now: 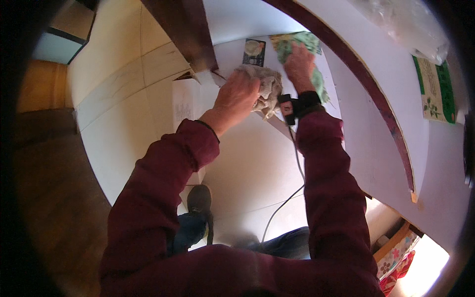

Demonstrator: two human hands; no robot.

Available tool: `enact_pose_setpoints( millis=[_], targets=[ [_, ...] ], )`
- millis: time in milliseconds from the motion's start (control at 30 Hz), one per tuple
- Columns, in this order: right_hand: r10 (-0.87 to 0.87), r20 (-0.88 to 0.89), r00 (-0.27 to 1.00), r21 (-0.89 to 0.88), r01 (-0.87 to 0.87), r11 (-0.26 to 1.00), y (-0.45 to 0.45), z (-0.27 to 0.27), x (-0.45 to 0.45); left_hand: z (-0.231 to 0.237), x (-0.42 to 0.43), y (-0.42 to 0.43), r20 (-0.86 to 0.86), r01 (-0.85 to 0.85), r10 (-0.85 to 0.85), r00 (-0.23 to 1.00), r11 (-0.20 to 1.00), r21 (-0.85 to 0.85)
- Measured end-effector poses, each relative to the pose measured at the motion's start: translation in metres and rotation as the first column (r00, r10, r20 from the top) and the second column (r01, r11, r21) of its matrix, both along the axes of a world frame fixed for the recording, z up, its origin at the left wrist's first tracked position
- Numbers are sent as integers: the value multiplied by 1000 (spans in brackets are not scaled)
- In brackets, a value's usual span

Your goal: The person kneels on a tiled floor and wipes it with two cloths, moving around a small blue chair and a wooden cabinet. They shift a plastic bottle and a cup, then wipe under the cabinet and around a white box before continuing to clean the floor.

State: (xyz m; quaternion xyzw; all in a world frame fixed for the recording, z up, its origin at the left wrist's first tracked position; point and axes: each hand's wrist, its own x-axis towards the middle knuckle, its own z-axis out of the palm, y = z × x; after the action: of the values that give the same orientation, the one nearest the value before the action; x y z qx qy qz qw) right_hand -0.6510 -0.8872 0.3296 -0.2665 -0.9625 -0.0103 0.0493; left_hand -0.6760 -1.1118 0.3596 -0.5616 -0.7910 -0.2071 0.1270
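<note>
My left hand (239, 98) grips a crumpled greyish-beige rag (269, 83) over the front of a low white shelf (230, 55). Farther right, my right hand (300, 66) has hold of a green cloth (317, 83), its fingers partly sunk in the folds. The cloth spreads on the shelf, with its top edge near the back. Between the two hands, toward the back, lies a small dark packet (254, 52) with a round pale picture. A black strap with a small device (287, 107) sits at my right wrist, and a cable hangs from it.
A white carton (183, 98) bearing writing stands left of my left hand. A dark brown upright (185, 29) and a curved-looking dark red edge (371, 81) flank the shelf. On the right surface are a clear plastic bag (426, 33) and a green-and-beige packet (434, 89). Pale floor tiles (248, 163) lie below.
</note>
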Motion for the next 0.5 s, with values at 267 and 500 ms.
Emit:
enact_pose_setpoints(
  millis=[267, 500],
  targets=[
    [-21, -195, 981, -234, -25, 972, 36, -11, 71, 4, 0, -2, 21, 20, -18, 1000, 996, -86],
    [-44, -292, 955, -124, 7, 992, -7, 1, 172, 0, 0, 1, 6, -10, 10, 1000, 999, -46]
  ],
)
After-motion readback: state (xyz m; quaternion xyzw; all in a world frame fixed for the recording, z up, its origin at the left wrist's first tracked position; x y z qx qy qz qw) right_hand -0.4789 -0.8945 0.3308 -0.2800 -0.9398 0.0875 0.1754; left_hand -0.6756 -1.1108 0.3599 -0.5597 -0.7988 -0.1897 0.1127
